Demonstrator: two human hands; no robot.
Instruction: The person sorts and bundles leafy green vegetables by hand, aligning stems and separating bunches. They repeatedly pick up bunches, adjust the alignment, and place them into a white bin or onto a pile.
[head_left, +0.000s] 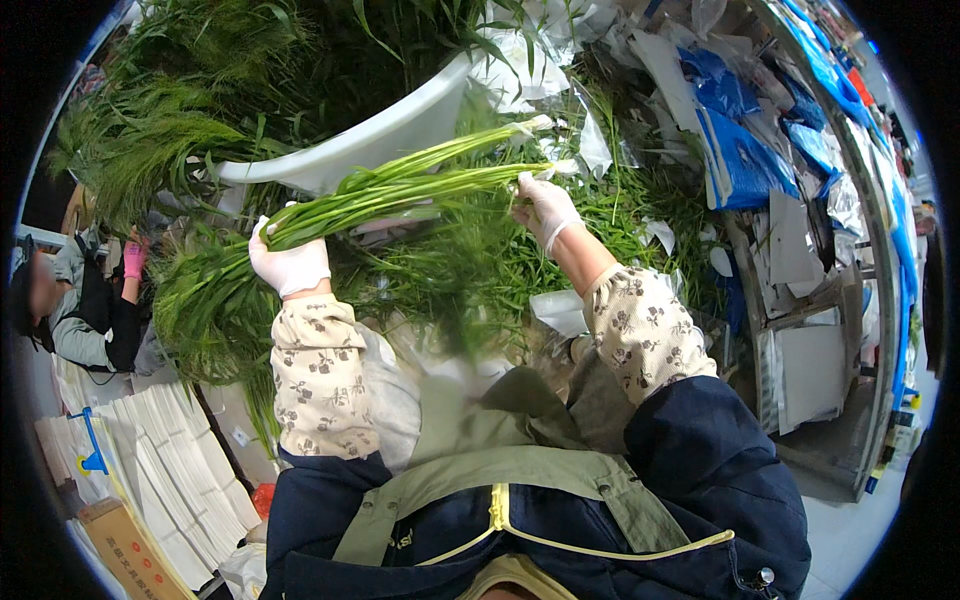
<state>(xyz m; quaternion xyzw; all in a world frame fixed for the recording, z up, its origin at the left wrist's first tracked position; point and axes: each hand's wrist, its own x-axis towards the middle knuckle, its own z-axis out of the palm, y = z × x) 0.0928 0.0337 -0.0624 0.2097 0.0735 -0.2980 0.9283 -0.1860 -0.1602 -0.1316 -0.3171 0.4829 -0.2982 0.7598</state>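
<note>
My left hand (289, 259), in a thin white glove, is closed around a bunch of long green ornamental grass stems (405, 191). The feathery heads (217, 307) of the bunch hang down past my left wrist. Toward the right the stems part into two groups, each with a whitish wrapping (564, 168) at its end. My right hand (546, 210), gloved alike, has its fingertips bent against the lower group, just short of that end. Below it, blurred green bits hide part of the lap area. A pale curved plastic tub rim (337, 150) lies behind the stems.
Feathery grass (202, 75) is heaped at the upper left. Loose leaves (600, 225) and plastic scraps cover the area ahead. On the right stands a metal-framed rack (874, 285) with cardboard and blue plastic. A co-worker with a pink glove (135, 257) is at left, above stacked white cartons (169, 465).
</note>
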